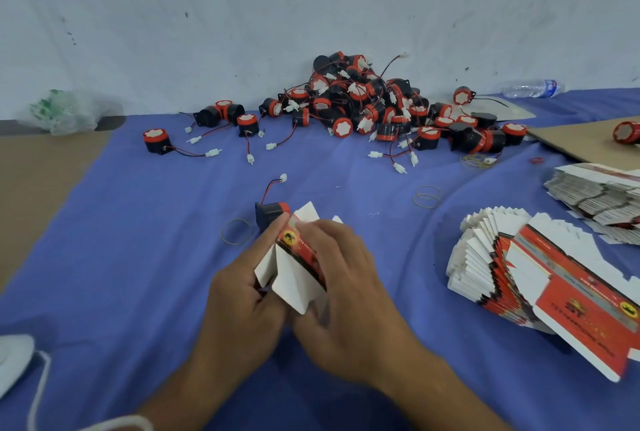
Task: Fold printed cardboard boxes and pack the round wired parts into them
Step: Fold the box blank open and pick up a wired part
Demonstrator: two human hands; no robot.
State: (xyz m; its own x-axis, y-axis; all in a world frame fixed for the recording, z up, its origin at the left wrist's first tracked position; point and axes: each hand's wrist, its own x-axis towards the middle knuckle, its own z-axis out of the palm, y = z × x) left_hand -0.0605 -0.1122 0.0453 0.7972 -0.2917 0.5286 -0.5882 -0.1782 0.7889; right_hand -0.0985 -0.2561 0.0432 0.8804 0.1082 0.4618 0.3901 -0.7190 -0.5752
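Left hand (239, 295), right hand (346, 278): grip pinching box (298, 278); wired part (270, 214) just behind; flat stack (519, 274) right.

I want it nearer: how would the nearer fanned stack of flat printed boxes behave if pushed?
The stack of flat boxes is already splayed, so it would probably shear apart rather than move together. Each blank looks thin, so likely light and bendy.
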